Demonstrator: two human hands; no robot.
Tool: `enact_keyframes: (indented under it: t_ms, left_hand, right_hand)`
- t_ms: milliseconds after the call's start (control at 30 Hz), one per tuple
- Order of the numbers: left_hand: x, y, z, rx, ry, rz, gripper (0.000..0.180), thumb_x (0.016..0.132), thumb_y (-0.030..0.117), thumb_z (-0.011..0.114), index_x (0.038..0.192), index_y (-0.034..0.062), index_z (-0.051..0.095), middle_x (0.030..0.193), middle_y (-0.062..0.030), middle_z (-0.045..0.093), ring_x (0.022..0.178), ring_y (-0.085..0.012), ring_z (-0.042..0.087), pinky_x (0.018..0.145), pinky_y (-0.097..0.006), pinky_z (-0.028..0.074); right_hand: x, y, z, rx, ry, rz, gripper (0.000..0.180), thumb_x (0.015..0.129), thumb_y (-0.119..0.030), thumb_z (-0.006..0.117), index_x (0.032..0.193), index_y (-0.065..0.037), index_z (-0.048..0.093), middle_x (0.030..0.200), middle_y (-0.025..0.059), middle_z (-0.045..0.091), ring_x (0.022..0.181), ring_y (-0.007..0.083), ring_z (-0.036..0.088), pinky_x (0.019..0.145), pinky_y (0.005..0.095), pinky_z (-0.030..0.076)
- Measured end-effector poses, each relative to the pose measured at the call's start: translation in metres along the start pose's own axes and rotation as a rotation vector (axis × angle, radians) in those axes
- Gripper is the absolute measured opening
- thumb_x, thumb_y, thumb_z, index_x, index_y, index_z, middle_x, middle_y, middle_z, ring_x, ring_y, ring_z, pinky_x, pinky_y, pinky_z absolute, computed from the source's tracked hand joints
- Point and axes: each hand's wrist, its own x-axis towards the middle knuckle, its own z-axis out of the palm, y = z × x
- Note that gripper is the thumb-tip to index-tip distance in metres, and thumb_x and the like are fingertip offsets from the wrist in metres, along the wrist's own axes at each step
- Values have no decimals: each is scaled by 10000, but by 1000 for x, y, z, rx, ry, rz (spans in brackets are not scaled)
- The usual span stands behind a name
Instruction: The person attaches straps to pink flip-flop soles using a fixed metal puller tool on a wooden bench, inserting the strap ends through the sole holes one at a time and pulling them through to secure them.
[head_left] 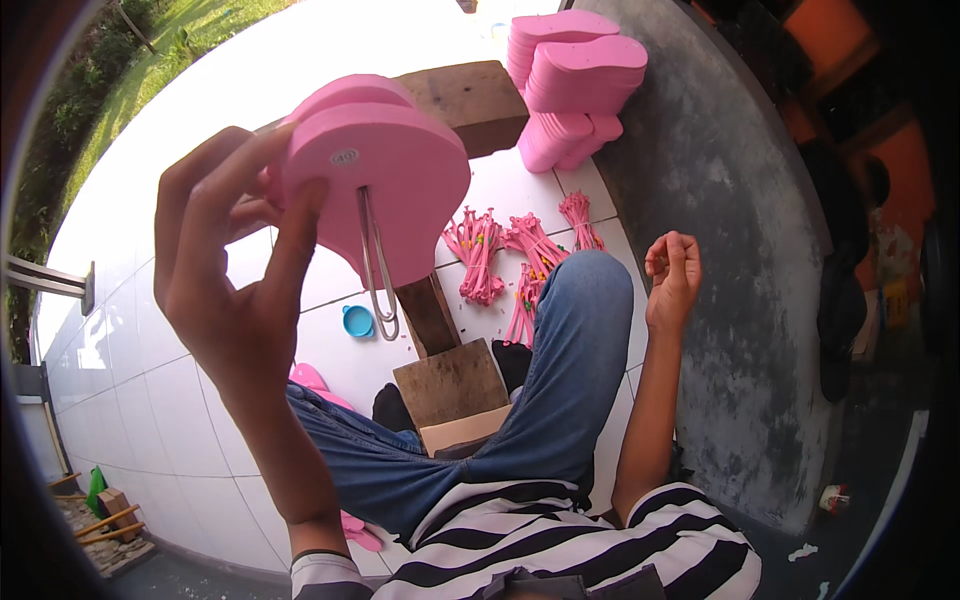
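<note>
My left hand [235, 270] is raised and grips pink flip-flop soles [400, 160] at their edge, thumb in front and fingers behind. Two soles show, one behind the other, the front one bearing a small round white mark. A bent metal wire tool [375, 265] sticks out of a hole in the front sole, its looped end pointing down. Beyond the soles stands a wooden beam [465, 95], partly hidden by them. Off to the right, my right hand [675, 275] is held up beside my knee with its fingers curled in, and nothing shows in it.
Bundles of pink flip-flop straps [480, 260] lie on the white tiled floor [185, 400]. Stacked pink soles [585, 80] stand against the grey wall [720, 200]. A blue round container [357, 321] sits by the beam's post. Between my legs is a wooden board [452, 385].
</note>
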Motion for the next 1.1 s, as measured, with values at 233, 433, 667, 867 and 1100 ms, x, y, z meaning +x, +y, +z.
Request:
enact_keyframes:
  t_ms: [233, 433, 667, 867, 1100]
  left_hand:
    - [-9, -10, 4, 20, -35, 73, 350, 840, 57, 736, 1179, 99, 663, 1198, -109, 622, 948, -167, 666, 731, -299, 620]
    - [-10, -14, -1, -11, -68, 75, 394, 840, 36, 730, 1219, 104, 643, 1240, -126, 604, 1017, -206, 662, 787, -331, 621]
    - [-10, -15, -2, -13, -95, 67, 398, 849, 37, 719, 1232, 97, 627, 1250, -132, 595, 1034, -222, 658, 796, -334, 617]
    - [-10, -16, 1, 10, -83, 45, 418, 821, 26, 738, 1220, 104, 645, 1215, -120, 609, 976, -196, 664, 770, -320, 608]
    - [-21, 4, -7, -95, 91, -77, 261, 899, 27, 642, 1152, 86, 666, 1112, -130, 636, 837, -163, 637, 680, -275, 558]
  right_hand:
    - [-42, 220, -48, -1133, -559, 233, 261, 902, -234, 655, 1067, -50, 572, 932, 106, 607, 837, 196, 591, 739, 327, 463]
    - [-69, 262, -37, -1354, -634, -22, 403, 818, -257, 740, 1118, -48, 571, 1008, 146, 569, 916, 292, 593, 823, 409, 473]
    - [-83, 221, -66, -886, -329, 158, 309, 921, -236, 634, 1136, -42, 526, 1018, 145, 621, 898, 222, 622, 789, 336, 492]
    - [-42, 143, -67, -140, 83, 117, 236, 1010, -217, 543, 1152, -37, 488, 1026, 145, 666, 883, 162, 647, 760, 273, 508]
    - [-23, -11, -70, 181, 179, -9, 253, 1010, -161, 516, 1228, -36, 486, 1171, 170, 616, 1022, 274, 655, 876, 407, 556]
